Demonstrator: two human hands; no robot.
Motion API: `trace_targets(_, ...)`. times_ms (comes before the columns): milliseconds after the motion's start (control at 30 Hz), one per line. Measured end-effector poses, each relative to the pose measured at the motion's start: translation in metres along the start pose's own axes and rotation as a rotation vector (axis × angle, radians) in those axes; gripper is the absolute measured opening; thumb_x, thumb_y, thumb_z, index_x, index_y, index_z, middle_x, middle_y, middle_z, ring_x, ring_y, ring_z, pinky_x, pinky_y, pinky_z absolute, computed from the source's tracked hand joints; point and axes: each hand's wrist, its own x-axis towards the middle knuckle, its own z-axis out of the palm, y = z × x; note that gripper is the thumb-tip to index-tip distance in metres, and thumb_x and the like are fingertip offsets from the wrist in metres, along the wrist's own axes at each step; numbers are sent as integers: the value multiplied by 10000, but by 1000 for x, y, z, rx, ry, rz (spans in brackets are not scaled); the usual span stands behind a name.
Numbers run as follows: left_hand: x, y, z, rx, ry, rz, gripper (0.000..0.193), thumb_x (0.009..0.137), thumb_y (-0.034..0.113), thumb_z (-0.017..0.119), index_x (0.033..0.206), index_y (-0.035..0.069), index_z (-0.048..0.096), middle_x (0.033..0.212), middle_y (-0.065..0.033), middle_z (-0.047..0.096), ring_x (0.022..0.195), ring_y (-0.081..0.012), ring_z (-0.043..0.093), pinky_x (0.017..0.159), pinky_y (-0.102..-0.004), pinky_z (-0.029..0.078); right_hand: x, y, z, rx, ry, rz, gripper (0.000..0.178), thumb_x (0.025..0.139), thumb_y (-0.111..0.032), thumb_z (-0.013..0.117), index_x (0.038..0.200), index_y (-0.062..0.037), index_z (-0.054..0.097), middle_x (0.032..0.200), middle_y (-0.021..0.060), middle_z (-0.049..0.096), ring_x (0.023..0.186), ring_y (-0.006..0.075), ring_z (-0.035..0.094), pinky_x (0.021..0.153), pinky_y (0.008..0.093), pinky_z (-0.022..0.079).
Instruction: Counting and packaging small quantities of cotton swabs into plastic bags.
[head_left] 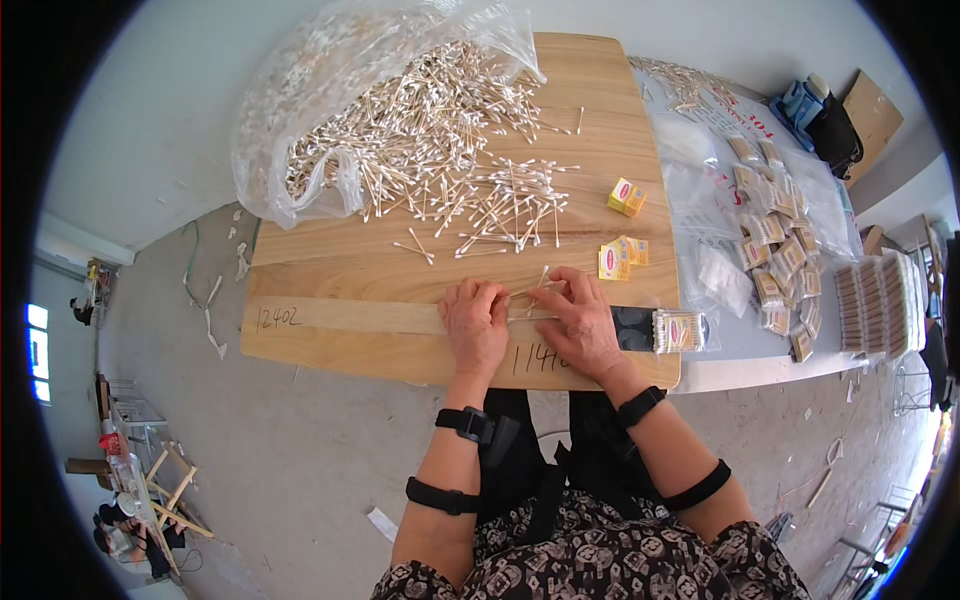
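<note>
My left hand (474,322) rests at the table's near edge, fingers curled closed around the ends of a few cotton swabs (520,308). Facing it, my right hand (578,322) pinches swabs between thumb and fingers, and one white tip (544,271) sticks up above them. How many sticks lie between the hands is hard to make out. Just beyond the fingertips is a loose spread of cotton swabs (515,205). It runs back into a large heap (430,110) spilling from a clear plastic bag (270,130).
Small yellow cards (613,262) lie in two stacks on the right of the wooden table (350,275). Near my right hand is a filled clear packet of swabs (680,331) on a black pad (633,328). Several packed bundles (785,260) cover the grey side table (740,372).
</note>
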Motion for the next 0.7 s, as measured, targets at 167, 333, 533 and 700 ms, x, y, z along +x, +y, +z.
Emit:
trace_targets(167, 0, 0, -1, -10, 5, -1, 130, 748, 92, 712, 845, 135, 637, 863, -6, 576, 918, -251, 523, 843, -404, 359, -2, 1, 1, -86, -59, -35, 263, 713, -152, 729, 956, -87, 653, 1043, 90, 550, 921, 280, 552, 811, 409, 457)
trace_targets(333, 1, 2, -1, -8, 9, 6, 113, 753, 104, 711, 838, 144, 646, 858, -1, 579, 916, -249, 524, 838, -408, 358, -9, 10, 8, -71, -58, -65, 186, 728, -138, 721, 888, -92, 640, 906, 77, 588, 873, 276, 566, 806, 409, 452)
trace_targets(533, 2, 2, 1, -20, -51, 66, 98, 759, 95, 711, 837, 121, 657, 830, -30, 604, 898, -258, 541, 817, -400, 380, -1, -4, 0, -148, -14, -108, 284, 710, -156, 741, 962, -87, 629, 1060, 80, 588, 1013, 281, 546, 874, 414, 429)
trace_targets(700, 11, 1, 9, -268, -115, 97, 165, 739, 58, 693, 886, 105, 634, 863, -63, 594, 897, -297, 540, 791, -430, 422, 0, 0, 1, -138, -29, -72, 369, 700, -191, 746, 1020, -66, 611, 1126, 86, 575, 1087, 286, 514, 942, 430, 383)
